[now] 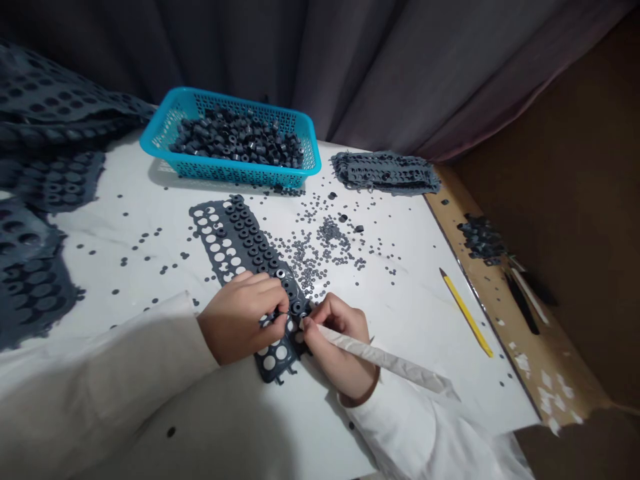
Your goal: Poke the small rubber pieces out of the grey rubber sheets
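Observation:
A long dark-grey rubber sheet lies slantwise on the white table. Round holes in it show white, while small black rings stand in rows along its right side. My left hand rests on the sheet's lower part, fingers curled and thumb brought towards the forefinger; whatever is pinched there is hidden. From the right, my right hand grips a white-wrapped stick like a pen. The stick's tip meets the sheet near the lower rings, close to my left thumb.
A blue basket full of black rings stands behind the sheet. Small dark discs litter the table. More perforated sheets lie at left, and a stack of strips at back right. A yellow cutter-like tool lies near the right edge.

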`<state>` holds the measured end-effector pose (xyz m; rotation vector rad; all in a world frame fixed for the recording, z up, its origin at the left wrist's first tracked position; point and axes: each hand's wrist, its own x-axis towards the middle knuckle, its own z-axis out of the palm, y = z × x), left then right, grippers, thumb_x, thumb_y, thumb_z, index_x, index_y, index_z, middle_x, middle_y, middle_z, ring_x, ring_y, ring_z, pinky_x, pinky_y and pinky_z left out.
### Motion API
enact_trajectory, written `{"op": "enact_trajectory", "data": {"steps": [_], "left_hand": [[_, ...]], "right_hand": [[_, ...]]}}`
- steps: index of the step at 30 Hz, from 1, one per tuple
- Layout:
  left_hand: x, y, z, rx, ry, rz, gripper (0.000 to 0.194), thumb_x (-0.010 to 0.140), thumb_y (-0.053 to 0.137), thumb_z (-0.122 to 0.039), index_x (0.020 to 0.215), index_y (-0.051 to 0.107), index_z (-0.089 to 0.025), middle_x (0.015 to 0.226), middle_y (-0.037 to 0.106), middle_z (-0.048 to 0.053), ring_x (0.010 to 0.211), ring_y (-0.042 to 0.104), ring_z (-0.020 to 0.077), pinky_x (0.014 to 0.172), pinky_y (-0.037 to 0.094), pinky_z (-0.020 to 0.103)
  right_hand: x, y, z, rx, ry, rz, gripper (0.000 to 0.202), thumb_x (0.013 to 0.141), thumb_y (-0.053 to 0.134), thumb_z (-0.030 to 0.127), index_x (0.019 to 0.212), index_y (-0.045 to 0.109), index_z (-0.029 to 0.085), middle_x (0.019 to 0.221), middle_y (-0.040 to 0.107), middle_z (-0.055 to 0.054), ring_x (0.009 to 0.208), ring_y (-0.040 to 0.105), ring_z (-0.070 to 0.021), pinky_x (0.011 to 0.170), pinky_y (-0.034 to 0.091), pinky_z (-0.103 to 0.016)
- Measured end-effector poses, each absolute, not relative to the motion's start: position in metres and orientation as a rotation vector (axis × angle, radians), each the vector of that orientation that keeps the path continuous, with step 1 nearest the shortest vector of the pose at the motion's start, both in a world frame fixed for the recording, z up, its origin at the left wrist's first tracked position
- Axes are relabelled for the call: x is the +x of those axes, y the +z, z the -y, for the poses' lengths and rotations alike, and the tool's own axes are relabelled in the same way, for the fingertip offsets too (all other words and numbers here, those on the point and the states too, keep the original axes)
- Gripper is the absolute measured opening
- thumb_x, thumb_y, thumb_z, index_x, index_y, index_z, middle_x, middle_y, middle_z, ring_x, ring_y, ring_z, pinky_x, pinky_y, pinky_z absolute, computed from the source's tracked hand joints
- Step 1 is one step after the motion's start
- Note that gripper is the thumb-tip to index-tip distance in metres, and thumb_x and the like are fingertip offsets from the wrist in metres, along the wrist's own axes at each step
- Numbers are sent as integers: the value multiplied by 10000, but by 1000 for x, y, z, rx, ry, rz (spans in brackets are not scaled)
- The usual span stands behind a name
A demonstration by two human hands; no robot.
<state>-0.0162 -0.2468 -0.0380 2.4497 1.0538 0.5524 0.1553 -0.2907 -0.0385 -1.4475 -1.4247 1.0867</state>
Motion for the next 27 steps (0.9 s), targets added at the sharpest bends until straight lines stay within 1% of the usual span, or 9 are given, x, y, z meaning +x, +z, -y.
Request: {"op": "enact_trajectory", "data": {"steps": [4,17,27], "left_hand": [[-16,-38,247,2438,527,-1053,139,791,426,-170,684,515,-179,640,507,0,656,442,155,637,311,304],[-16,-38,247,2426,533,-1061,143,794,425,-170,681,512,-177,635,501,1,650,442,153,637,306,303],[-16,-38,247,2414,518,-1063,132,788,436,-157,667,487,-175,630,474,-8,646,421,145,641,282,294]], "right_hand": [[156,-40,291,-1447,1086,1431,208,697,566,190,573,400,199,504,516,29,457,439,-94,447,328,-207],[156,-39,292,-1449,1086,1409,214,712,573,209,580,405,198,500,525,26,450,441,-93,436,325,-206],[157,-43,292,-1418,1106,1372,218,719,581,220,589,406,200,508,541,22,459,460,-97,449,347,-209]]}}
